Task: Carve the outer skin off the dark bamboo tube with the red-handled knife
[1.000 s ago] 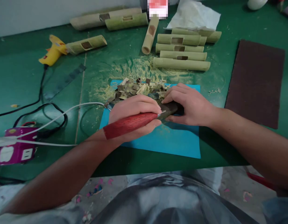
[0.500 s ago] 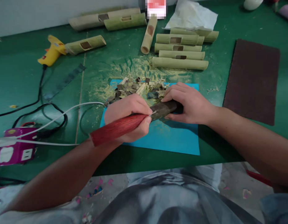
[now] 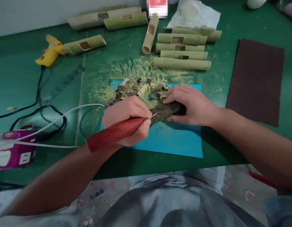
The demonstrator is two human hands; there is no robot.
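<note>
1. This is a craft workshop: a green-covered worktop (image 3: pixel 22 78) is strewn with pale yellow sawdust (image 3: pixel 136 67) and a heap of small cut bamboo chips (image 3: pixel 138 90).
2. Short green bamboo tubes with rectangular windows cut in them (image 3: pixel 181 47) lie in a neat row at the far side, more of them near the wall.
3. A yellow hot-glue gun (image 3: pixel 47 53) rests on the worktop, its black cord trailing towards a purple power strip (image 3: pixel 14 153).
4. A light blue work sheet (image 3: pixel 176 142) and a dark brown abrasive sheet (image 3: pixel 256 80) lie flat on the surface.
</note>
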